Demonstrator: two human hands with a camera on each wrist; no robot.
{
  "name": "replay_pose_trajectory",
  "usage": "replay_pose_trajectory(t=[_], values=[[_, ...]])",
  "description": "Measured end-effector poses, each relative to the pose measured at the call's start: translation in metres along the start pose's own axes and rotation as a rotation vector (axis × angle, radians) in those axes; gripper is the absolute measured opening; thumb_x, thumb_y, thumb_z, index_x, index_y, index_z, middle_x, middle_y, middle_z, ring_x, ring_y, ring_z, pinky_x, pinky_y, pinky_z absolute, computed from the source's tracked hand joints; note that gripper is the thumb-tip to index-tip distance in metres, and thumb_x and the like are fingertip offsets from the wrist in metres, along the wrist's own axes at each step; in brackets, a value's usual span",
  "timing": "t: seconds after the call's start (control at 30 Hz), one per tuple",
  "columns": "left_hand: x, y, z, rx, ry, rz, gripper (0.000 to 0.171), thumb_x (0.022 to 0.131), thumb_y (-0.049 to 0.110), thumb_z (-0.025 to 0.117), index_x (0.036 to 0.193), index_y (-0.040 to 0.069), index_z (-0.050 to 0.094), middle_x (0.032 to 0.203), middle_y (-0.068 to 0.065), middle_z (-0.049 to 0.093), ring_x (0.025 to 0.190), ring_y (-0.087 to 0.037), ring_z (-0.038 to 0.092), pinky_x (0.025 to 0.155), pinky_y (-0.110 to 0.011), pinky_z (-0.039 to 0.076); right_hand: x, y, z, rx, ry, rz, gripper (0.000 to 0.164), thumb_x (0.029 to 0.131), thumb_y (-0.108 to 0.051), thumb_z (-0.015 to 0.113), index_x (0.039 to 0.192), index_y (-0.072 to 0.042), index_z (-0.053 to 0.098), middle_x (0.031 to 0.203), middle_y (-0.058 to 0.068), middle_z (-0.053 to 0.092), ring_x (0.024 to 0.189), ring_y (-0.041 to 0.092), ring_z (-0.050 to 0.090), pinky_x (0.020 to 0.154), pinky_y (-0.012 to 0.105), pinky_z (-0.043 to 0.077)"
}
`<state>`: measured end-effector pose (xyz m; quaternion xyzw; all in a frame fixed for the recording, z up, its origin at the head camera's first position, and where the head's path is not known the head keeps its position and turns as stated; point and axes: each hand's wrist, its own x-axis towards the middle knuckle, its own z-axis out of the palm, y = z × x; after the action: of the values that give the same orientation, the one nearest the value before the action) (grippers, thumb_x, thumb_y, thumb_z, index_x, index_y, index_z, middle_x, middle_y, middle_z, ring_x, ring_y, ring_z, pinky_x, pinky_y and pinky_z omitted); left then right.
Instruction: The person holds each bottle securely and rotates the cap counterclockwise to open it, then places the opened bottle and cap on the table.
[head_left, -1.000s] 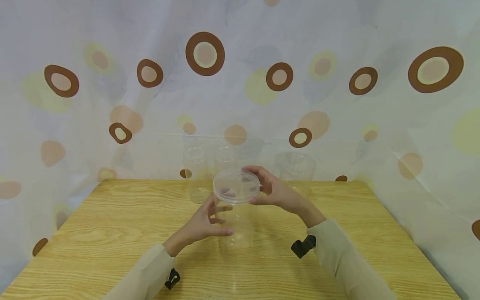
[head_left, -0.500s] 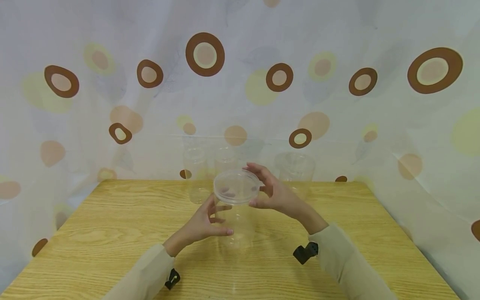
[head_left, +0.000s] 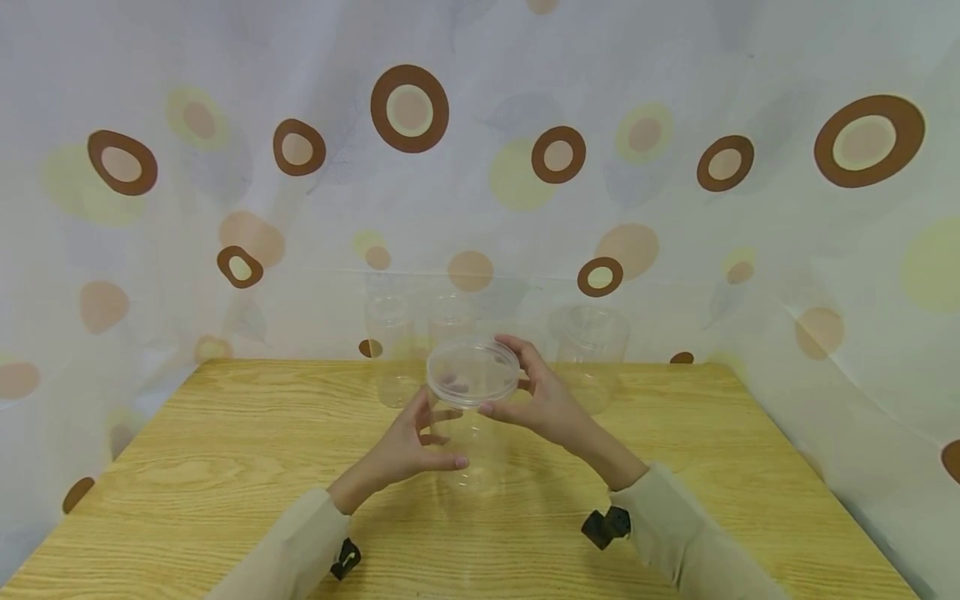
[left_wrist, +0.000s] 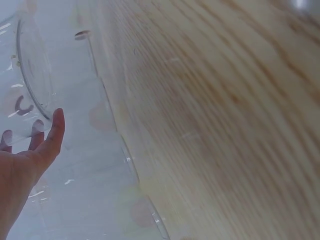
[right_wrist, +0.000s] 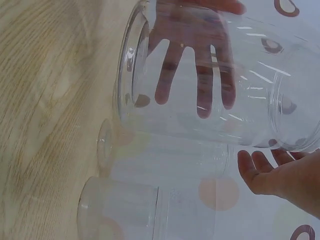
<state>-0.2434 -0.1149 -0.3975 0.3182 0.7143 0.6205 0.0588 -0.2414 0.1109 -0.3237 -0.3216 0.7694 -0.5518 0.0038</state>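
Behind the held jar (head_left: 480, 442), the base of a rear jar (head_left: 452, 321) is unclear. The head view crops both sleeves (head_left: 686, 533); the left wrist view crops the held jar.

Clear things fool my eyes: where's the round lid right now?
In the head view, the lid sits just below centre, on top of the clear jar, with the right grip at its right edge.
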Motion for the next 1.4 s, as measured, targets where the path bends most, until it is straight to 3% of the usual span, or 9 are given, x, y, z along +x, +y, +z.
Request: replay_pose_trajectory(t=[0.17,0.4,0.6,0.77,0.9,1.13,1.27,1.4], values=[[-0.001,0.0,0.0,0.003,-0.003,0.002,0.1,0.071,0.013,0.078,0.144,0.035,0.014,0.15,-0.001,0.021,0.127,-0.035,0.04,0.088,-0.048,0.046,0.004,0.004,-0.008,0.061,-0.104,-0.005,0.081,0.079,-0.026,0.072,0.142,-0.018,0.022,0.143,0.009,0.029,0.125,0.03,0.036,0.101,0.053,0.034],[-0.001,0.0,0.0,0.001,-0.027,-0.004,0.102,0.071,0.015,0.079,0.145,0.036,0.011,0.149,-0.001,0.021,0.126,-0.034,0.041,0.089,-0.047,0.047,0.013,0.012,-0.024,0.24,-0.31,-0.025,0.085,0.082,-0.02,0.07,0.145,-0.01,0.015,0.144,0.011,0.025,0.126,0.026,0.035,0.096,0.038,0.041],[-0.002,-0.001,0.0,0.001,-0.042,-0.006,0.101,0.072,0.016,0.078,0.145,0.036,0.011,0.149,-0.001,0.021,0.126,-0.035,0.041,0.089,-0.048,0.046,0.015,0.016,-0.028,0.276,-0.363,-0.031,0.086,0.082,-0.02,0.069,0.146,-0.012,0.012,0.144,0.011,0.024,0.125,0.024,0.036,0.093,0.034,0.044],[-0.001,-0.002,0.0,0.014,-0.012,-0.005,0.101,0.071,0.014,0.079,0.145,0.036,0.013,0.149,0.0,0.022,0.126,-0.033,0.042,0.088,-0.044,0.048,0.01,0.012,-0.025,0.256,-0.307,-0.067,0.087,0.081,-0.018,0.07,0.146,-0.017,0.012,0.149,0.01,0.018,0.131,0.025,0.028,0.103,0.046,0.032],[0.0,-0.002,0.0,0.012,0.019,-0.01,0.101,0.071,0.012,0.079,0.144,0.036,0.014,0.149,0.002,0.021,0.127,-0.033,0.04,0.088,-0.045,0.047,0.005,0.006,-0.016,0.169,-0.168,-0.087,0.087,0.079,-0.019,0.072,0.145,-0.019,0.015,0.15,0.008,0.02,0.134,0.025,0.025,0.104,0.053,0.028],[0.0,0.0,-0.001,0.012,0.037,-0.017,0.101,0.071,0.012,0.078,0.144,0.037,0.013,0.15,0.003,0.02,0.128,-0.036,0.038,0.09,-0.05,0.044,-0.002,0.003,0.005,0.051,0.075,-0.049,0.085,0.076,-0.019,0.075,0.143,-0.018,0.022,0.144,0.006,0.031,0.131,0.024,0.029,0.102,0.051,0.031],[0.0,0.0,0.0,0.006,0.035,-0.007,0.101,0.071,0.013,0.078,0.144,0.037,0.012,0.149,0.0,0.02,0.128,-0.039,0.037,0.09,-0.051,0.044,-0.003,0.002,0.009,0.027,0.115,-0.015,0.084,0.075,-0.022,0.076,0.142,-0.018,0.024,0.141,0.005,0.035,0.13,0.023,0.031,0.102,0.052,0.03],[0.0,0.0,0.001,0.0,0.031,-0.002,0.103,0.072,0.013,0.078,0.145,0.037,0.01,0.15,-0.001,0.019,0.128,-0.039,0.038,0.09,-0.051,0.044,-0.001,0.002,0.006,0.034,0.077,-0.005,0.083,0.076,-0.024,0.075,0.142,-0.014,0.024,0.14,0.006,0.036,0.129,0.024,0.032,0.103,0.053,0.029]])
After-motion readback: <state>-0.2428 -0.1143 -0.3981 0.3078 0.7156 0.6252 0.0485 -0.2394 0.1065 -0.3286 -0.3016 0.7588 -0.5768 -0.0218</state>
